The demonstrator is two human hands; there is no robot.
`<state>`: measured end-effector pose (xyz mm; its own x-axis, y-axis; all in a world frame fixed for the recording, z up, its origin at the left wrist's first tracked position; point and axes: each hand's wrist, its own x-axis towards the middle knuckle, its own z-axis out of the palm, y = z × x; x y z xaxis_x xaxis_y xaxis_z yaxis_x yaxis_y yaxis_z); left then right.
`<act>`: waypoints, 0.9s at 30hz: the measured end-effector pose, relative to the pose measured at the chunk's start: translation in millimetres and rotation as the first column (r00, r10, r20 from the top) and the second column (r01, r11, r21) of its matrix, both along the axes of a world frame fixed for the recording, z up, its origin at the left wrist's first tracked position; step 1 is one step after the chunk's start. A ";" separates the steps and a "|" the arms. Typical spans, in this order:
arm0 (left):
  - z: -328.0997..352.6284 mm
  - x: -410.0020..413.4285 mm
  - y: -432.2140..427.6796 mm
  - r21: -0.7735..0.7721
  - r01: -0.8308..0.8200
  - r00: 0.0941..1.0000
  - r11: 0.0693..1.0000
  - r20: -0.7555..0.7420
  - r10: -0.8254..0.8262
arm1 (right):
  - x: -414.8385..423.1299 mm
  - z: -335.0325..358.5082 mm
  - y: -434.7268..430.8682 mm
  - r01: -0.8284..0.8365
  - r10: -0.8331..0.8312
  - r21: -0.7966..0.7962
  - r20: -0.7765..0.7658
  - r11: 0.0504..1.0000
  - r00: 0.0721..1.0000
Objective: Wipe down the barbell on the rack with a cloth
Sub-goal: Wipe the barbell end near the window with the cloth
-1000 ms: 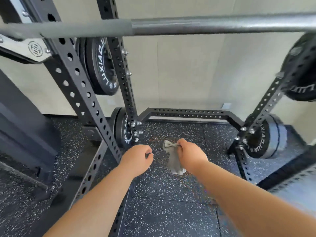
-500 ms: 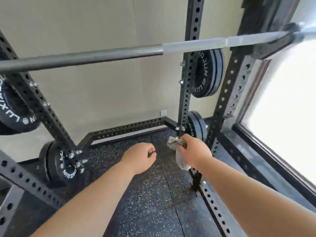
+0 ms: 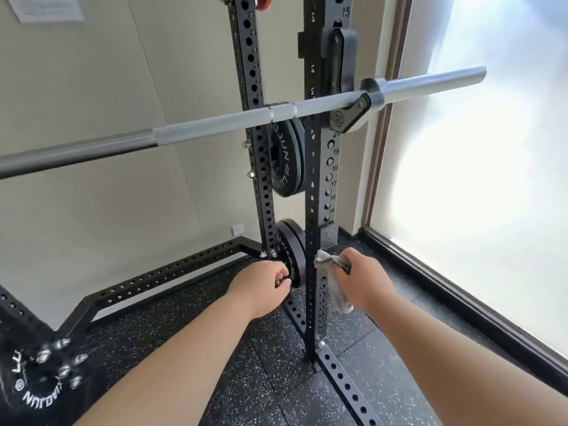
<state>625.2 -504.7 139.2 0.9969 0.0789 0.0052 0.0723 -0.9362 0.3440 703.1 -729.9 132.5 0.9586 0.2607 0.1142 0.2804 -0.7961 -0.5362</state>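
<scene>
Black weight plates (image 3: 284, 161) with white lettering hang upright. Directly below them sits a second plate pair (image 3: 292, 250), and far down-left a blurred plate (image 3: 33, 385). To their right glows a frosted window (image 3: 491, 179). Up-left, a paper sheet (image 3: 49, 6) hangs on the beige wall (image 3: 123, 87). Beneath them lies the speckled rubber floor (image 3: 276, 379).

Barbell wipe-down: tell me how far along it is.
Done: only the cloth is picked up; the right hand grips it low, by the rack upright. In hand: nothing touches the barbell; the left hand is curled, apparently empty. Left: lift the cloth and wipe the whole bar.
</scene>
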 end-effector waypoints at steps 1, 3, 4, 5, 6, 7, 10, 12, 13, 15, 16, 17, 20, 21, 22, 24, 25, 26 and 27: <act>2.5 5.2 -2.9 0.005 0.013 1.000 1.000 0.000 -0.013 | 1.8 0.8 -4.5 0.028 -0.028 0.015 -0.005 0.999 1.000; 8.1 15.6 -6.7 0.010 0.041 0.999 0.999 0.010 -0.041 | 5.9 4.2 -10.7 0.066 -0.066 0.037 -0.004 0.997 0.998; 11.3 20.5 -7.6 0.011 0.058 0.998 0.998 0.019 -0.058 | 8.3 6.4 -12.7 0.080 -0.081 0.046 0.005 0.996 0.997; 14.7 26.1 -7.9 0.013 0.073 0.997 0.997 0.028 -0.073 | 10.4 9.6 -14.0 0.099 -0.100 0.052 0.014 0.994 0.995; 18.2 31.8 -7.9 0.015 0.088 0.995 0.996 0.038 -0.089 | 12.1 13.7 -15.0 0.120 -0.122 0.060 0.023 0.991 0.992; 22.2 37.9 -8.1 0.011 0.104 0.994 0.995 0.045 -0.104 | 14.4 17.2 -15.9 0.140 -0.142 0.066 0.023 0.988 0.990; 36.5 57.4 -10.5 0.005 0.164 0.983 0.986 0.079 -0.164 | 19.9 31.7 -19.0 0.194 -0.196 0.079 0.024 0.978 0.980; 49.3 71.5 -14.4 0.011 0.209 0.971 0.978 0.117 -0.209 | 25.4 45.7 -22.0 0.222 -0.227 0.097 0.047 0.970 0.973; 56.1 78.8 -16.8 0.011 0.228 0.965 0.974 0.132 -0.227 | 28.8 53.2 -23.6 0.232 -0.239 0.110 0.057 0.967 0.969; 68.6 91.9 -21.7 0.019 0.266 0.951 0.964 0.159 -0.265 | 34.5 66.3 -26.2 0.246 -0.257 0.147 0.064 0.958 0.964; 73.5 98.2 -24.1 0.027 0.283 0.944 0.959 0.169 -0.284 | 37.0 71.1 -27.4 0.253 -0.268 0.178 0.066 0.951 0.961; 77.6 103.5 -26.7 0.030 0.298 0.938 0.954 0.178 -0.299 | 38.9 74.5 -28.7 0.264 -0.283 0.205 0.069 0.942 0.956; 87.6 117.9 -35.2 0.029 0.326 0.924 0.945 0.204 -0.325 | 45.1 81.9 -33.8 0.299 -0.326 0.231 0.087 0.926 0.941; 91.0 122.3 -38.7 0.030 0.331 0.919 0.943 0.215 -0.330 | 47.3 84.5 -35.6 0.308 -0.337 0.235 0.091 0.922 0.937; 94.2 126.4 -41.9 0.031 0.334 0.916 0.942 0.225 -0.332 | 50.3 87.1 -37.6 0.316 -0.346 0.242 0.094 0.917 0.933; 100.6 134.1 -47.9 0.031 0.339 0.910 0.940 0.242 -0.336 | 57.7 92.1 -42.0 0.325 -0.361 0.256 0.111 0.910 0.926; 104.2 137.8 -50.9 0.035 0.341 0.907 0.939 0.249 -0.338 | 61.9 94.9 -44.4 0.327 -0.367 0.266 0.116 0.907 0.923; 107.9 141.7 -53.6 0.040 0.340 0.906 0.939 0.253 -0.339 | 66.9 98.1 -46.7 0.327 -0.371 0.278 0.120 0.903 0.921; 112.2 145.7 -56.1 0.043 0.341 0.904 0.939 0.258 -0.340 | 72.2 101.8 -49.1 0.324 -0.371 0.289 0.126 0.901 0.920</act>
<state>770.9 -560.8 251.4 0.9269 -0.2646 0.2661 -0.3422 -0.8870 0.3100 775.3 -779.0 234.3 0.9411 -0.1467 0.3046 0.1186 -0.7004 -0.7038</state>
